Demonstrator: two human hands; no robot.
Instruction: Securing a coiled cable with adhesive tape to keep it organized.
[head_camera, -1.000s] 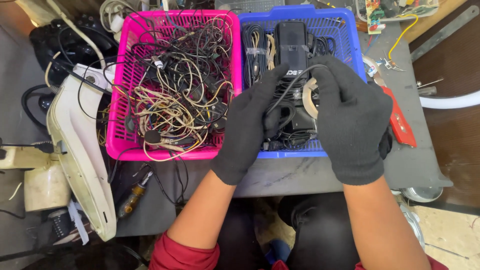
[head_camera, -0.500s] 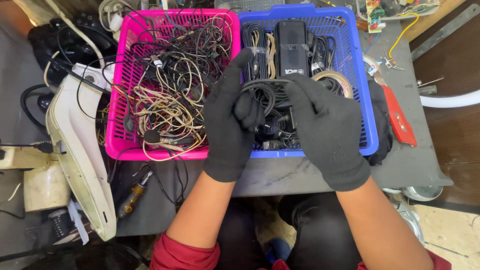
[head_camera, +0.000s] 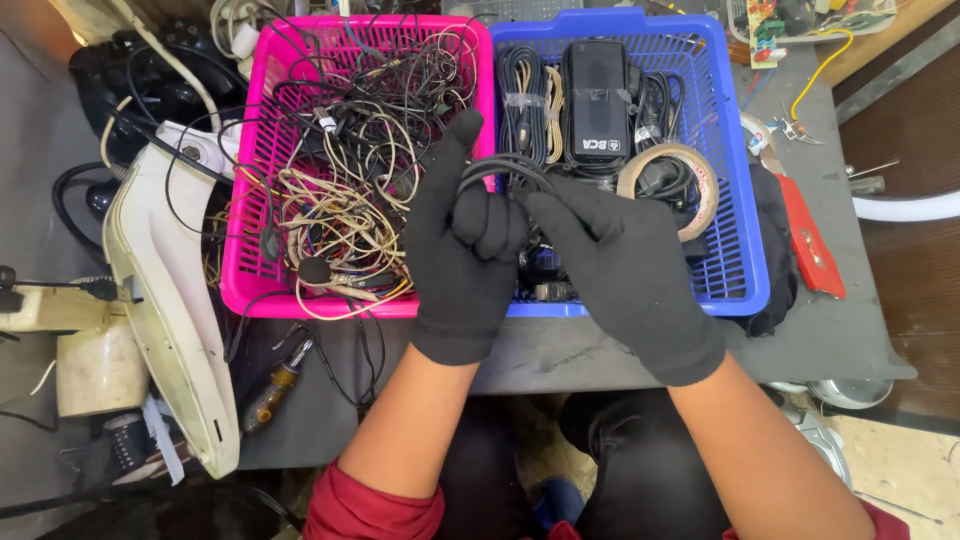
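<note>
I see my left hand (head_camera: 468, 245) in a black glove, closed around a coil of black cable (head_camera: 500, 170). The loops sit on top of the fist, and the thumb sticks up beside them to keep them from slipping off. My right hand (head_camera: 625, 265) is just beside the coil, its fingers bent in and touching the loops, I think to keep them neat, but the black glove on black wire makes that hard to see. Both hands are held over the near edge of the blue basket (head_camera: 745, 250), which has tidy cables and a roll of tape (head_camera: 700, 185). Left of the grip, the pink basket (head_camera: 240, 270) holds messy tangled wires.
</note>
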